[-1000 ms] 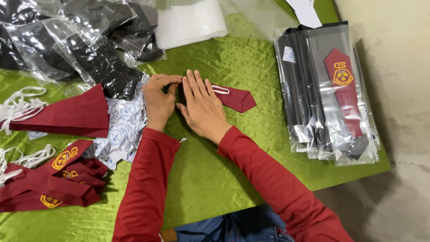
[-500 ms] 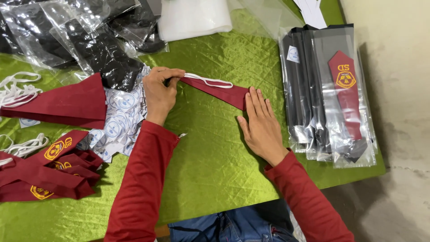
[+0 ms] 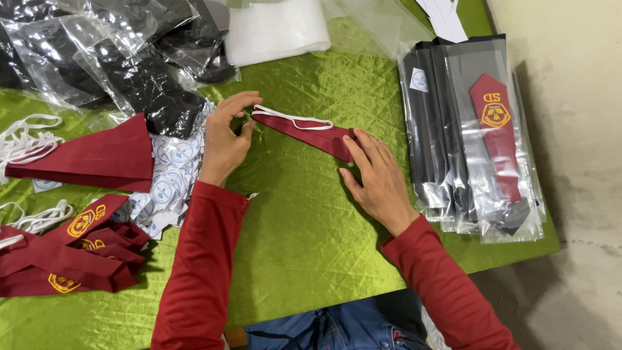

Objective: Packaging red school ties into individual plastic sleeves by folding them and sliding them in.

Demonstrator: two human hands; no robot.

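The fingers [image 3: 241, 104] of the left hand [image 3: 223, 139] curl inward, thumb and fingertips pinched together at the narrow end of a maroon tie [image 3: 317, 135], right where its white elastic loop [image 3: 291, 119] begins. The tie lies flat on the green satin bench [image 3: 304, 246], running from those fingers out towards the right hand [image 3: 379, 181]. The fingers [image 3: 366, 152] of that hand are straight, close together and pressed flat, palm down, on the tie's wider end, covering its tip; they clamp on nothing.

Just beside the left hand, on its outer side, lies a scatter of round blue-and-white stickers [image 3: 172, 175], and over them the broad end of another maroon cloth piece [image 3: 97, 155]. Nearer the person from there sits a heap of maroon ties with yellow badges [image 3: 71, 249], with white elastic cords [image 3: 26, 139] at its far side. Beyond the left fingers, crumpled clear bags holding black pieces [image 3: 129, 71] are piled up, next to a folded stack of white plastic [image 3: 278, 29]. Past the right fingers, near the bench edge, stands a stack of clear sleeves [image 3: 466, 136], the top one holding a packed maroon tie [image 3: 495, 129] with a yellow badge.
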